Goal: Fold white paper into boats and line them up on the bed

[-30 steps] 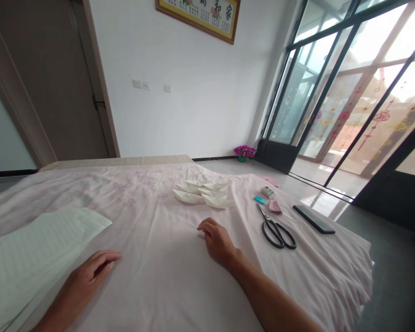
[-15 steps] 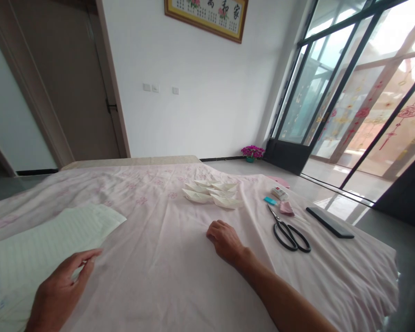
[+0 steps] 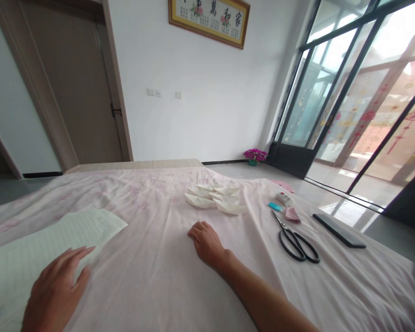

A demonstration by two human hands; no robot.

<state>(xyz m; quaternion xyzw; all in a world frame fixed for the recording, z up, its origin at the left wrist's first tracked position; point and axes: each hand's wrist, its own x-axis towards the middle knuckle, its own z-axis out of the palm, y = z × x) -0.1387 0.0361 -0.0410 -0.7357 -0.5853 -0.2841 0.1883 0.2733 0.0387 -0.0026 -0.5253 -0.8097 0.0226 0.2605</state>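
My left hand [image 3: 57,288] is open at the lower left, fingers stretched out and thumb apart, over the near edge of some pale green lined paper sheets [image 3: 62,237]. Near the middle of the pink cloth [image 3: 141,267], my right hand [image 3: 206,242] rests with its fingers curled in; nothing shows in it. Beyond that hand stand several folded white paper boats [image 3: 212,198], grouped close together. To its right lie black-handled scissors [image 3: 295,242], blades slightly apart and pointing away from me.
Beside the scissors are a small blue piece [image 3: 275,206], a white block like an eraser [image 3: 284,198] and a crumpled pink piece [image 3: 292,214]. A flat black object [image 3: 338,230] lies farther right. Purple flowers [image 3: 255,156] stand on the floor by the glass doors [image 3: 332,101].
My left thumb and fingers, earlier close together, have spread apart. My right hand has shifted left across the cloth. The view has tilted up slightly.
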